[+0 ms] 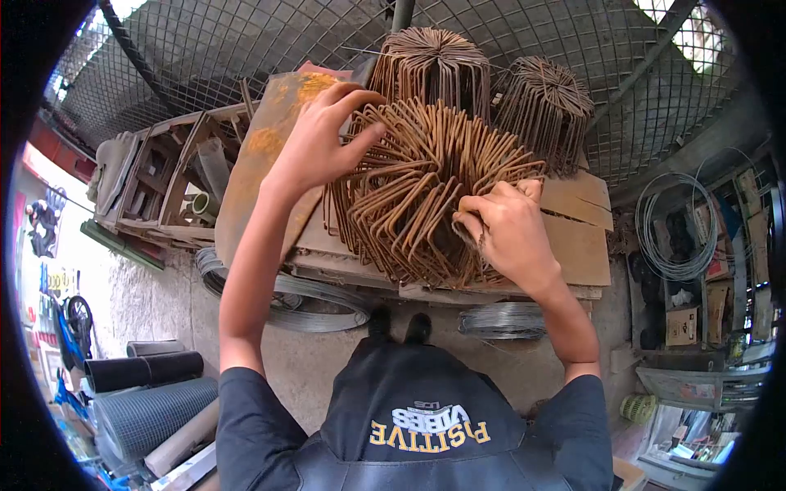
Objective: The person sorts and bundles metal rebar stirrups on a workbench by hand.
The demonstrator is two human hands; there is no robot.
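A large ring-shaped pile of rusty rebar stirrups (409, 176) sits before me on a wooden bench, the bent rods fanned around a hollow middle. At the pile's upper left edge is my left hand (327, 135), its fingers curved and its thumb apart, with rods close to the fingertips. My right hand (509, 229) is over the pile's right side, fingers curled in and pressed together on a stirrup. Most of what this hand grips is hidden behind its own fingers.
Two more stacks of rusty stirrups, one upper middle (438, 61) and one right (550, 98), stand behind against wire mesh (311, 37). Cardboard (573, 245) covers the bench's right end. Wire coils (315, 307) lie on the floor; mesh rolls (160, 413) are at lower left.
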